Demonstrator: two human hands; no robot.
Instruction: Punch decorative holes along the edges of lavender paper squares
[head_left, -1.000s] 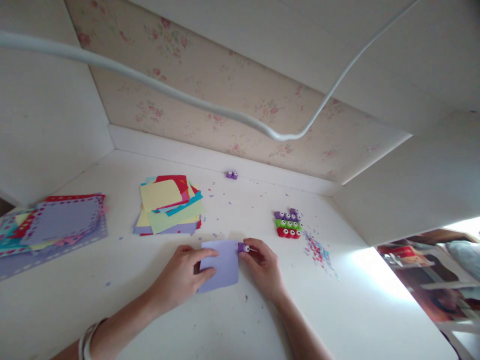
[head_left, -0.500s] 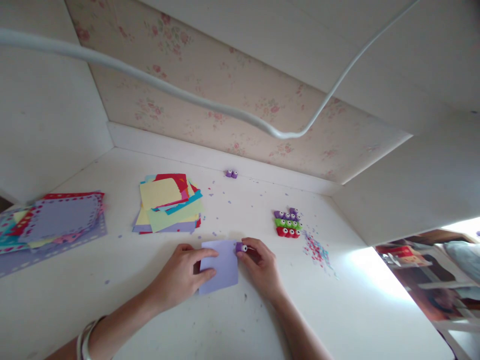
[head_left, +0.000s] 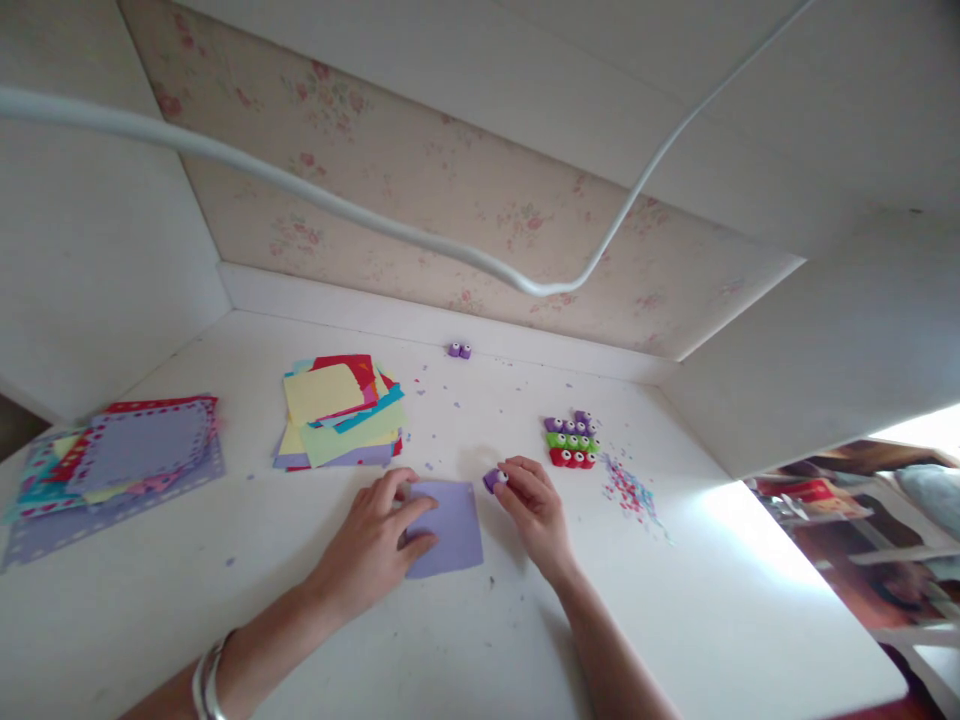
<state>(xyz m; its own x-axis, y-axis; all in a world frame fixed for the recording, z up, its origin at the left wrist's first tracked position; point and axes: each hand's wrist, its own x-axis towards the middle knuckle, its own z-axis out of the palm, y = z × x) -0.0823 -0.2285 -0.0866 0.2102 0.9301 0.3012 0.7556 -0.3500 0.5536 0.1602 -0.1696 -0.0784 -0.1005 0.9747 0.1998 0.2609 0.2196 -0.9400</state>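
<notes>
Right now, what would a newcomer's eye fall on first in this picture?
Probably the colourful paper pile beyond the left hand, and the red, green and purple punches grouped right of centre. Near the middle, the right hand pinches a single punch beside the lilac sheet.

On the table (head_left: 390, 665), the sheet (head_left: 457, 535) lies between left hand (head_left: 367, 535) and right hand (head_left: 538, 510). A paper stack (head_left: 341, 420) lies behind, to the left. 2 punches (head_left: 454, 351) sit at the back. More punches (head_left: 572, 441) sit right, beside paper bits (head_left: 628, 490).

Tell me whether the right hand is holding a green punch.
No, the right hand holds a purple punch, while the green punches sit in a row on the table.
</notes>
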